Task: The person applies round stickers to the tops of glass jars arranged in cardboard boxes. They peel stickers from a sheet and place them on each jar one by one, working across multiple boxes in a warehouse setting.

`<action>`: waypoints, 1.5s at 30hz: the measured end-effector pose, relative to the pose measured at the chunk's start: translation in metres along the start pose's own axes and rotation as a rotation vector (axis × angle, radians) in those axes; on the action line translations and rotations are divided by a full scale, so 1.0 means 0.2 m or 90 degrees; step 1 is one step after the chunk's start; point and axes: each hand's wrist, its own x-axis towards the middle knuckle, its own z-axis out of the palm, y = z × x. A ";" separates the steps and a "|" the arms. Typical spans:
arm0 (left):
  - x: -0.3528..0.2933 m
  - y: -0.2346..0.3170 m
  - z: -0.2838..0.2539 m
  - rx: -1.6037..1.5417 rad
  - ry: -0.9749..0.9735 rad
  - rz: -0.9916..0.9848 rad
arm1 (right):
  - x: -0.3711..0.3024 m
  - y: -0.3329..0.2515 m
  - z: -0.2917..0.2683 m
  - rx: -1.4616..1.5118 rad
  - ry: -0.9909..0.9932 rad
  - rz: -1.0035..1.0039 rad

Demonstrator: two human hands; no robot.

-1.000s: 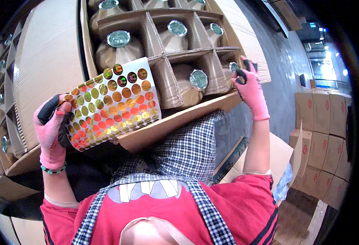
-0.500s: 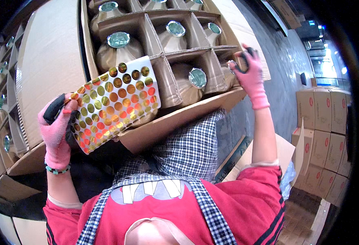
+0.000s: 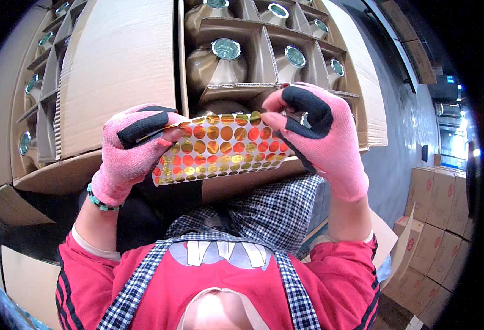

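A white sheet of round, shiny gold and orange stickers [image 3: 218, 147] hangs in front of me, over the near edge of a carton. My left hand [image 3: 137, 148], in a pink glove with black finger parts and bare fingertips, pinches its upper left corner between thumb and index finger. At the upper right corner, my right hand [image 3: 327, 132], gloved alike, has its thumb and index finger curled in against the sheet's edge. Whether a single sticker is between them cannot be made out. Behind the sheet, wide-bodied bottles with silvery-green tops [image 3: 226, 49] stand in the carton's cardboard dividers [image 3: 236, 88].
Left of the open carton is a raised cardboard flap [image 3: 121, 77], and past it another divided carton with bottles [image 3: 32, 85]. Stacked closed cartons [image 3: 437, 220] stand on the right. A grey floor [image 3: 396, 104] runs beyond the carton's right flap.
The sheet has moved right and in front of the carton. My right hand has left the bottle at the carton's right and come to the sheet's upper right corner. The view has shifted left.
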 end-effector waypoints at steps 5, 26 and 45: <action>0.00 -0.01 -0.01 -0.014 -0.014 -0.013 | -0.01 -0.02 0.00 -0.009 -0.007 0.019; 0.02 -0.11 -0.03 -0.129 0.101 -0.151 | 0.22 1.16 -0.48 -0.619 -0.014 0.213; 0.01 -0.11 -0.01 -0.166 0.087 -0.155 | 0.10 0.03 -0.05 -0.136 -0.047 -0.177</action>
